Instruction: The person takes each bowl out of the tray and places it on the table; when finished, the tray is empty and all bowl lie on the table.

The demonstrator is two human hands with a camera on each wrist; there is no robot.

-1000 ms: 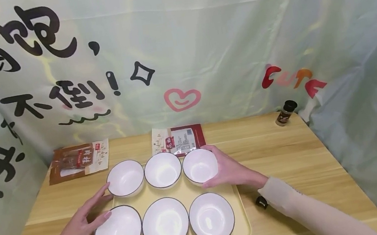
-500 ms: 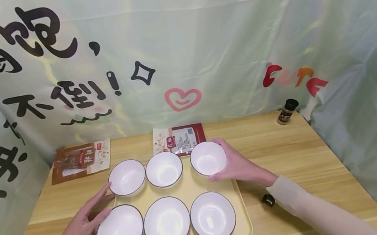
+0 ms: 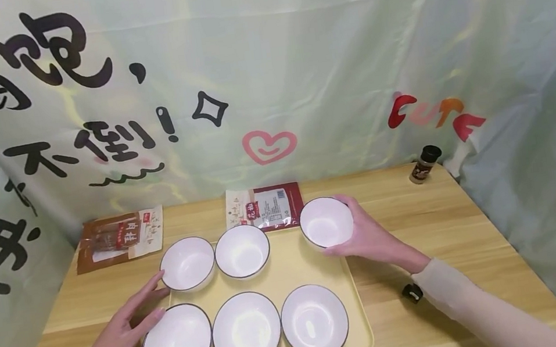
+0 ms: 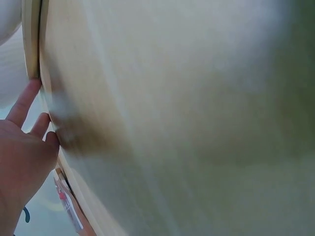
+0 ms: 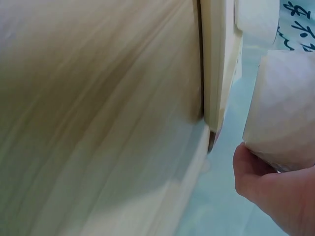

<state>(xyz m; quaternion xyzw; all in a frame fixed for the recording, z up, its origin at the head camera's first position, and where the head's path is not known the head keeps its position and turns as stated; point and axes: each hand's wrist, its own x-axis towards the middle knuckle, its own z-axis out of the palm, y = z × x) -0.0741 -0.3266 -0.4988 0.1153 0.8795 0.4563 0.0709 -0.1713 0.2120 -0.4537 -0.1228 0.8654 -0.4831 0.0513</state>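
My right hand (image 3: 367,235) grips a white bowl (image 3: 326,222) with a dark rim, thumb and fingers on its right side. In the right wrist view that bowl (image 5: 285,108) is raised off the tray. Two similar bowls, a left one (image 3: 187,263) and a middle one (image 3: 242,251), stand in the back row. The front row holds a left bowl (image 3: 176,345), a middle bowl (image 3: 246,331) and a right bowl (image 3: 314,321). My left hand (image 3: 124,328), fingers fairly straight, lies at the left bowls. In the left wrist view, a fingertip of this hand (image 4: 24,147) touches the tray's edge.
The pale yellow tray (image 3: 358,327) lies on a wooden table (image 3: 437,223). Behind it are a brown spice packet (image 3: 118,238) and a red-and-white packet (image 3: 266,207). A black-capped spice jar (image 3: 424,165) stands back right, and a small black object (image 3: 412,293) lies below my right forearm.
My right hand has lifted the back-right bowl and carried it right and away, off its place beside the middle bowl. My left hand has stayed about where it was.
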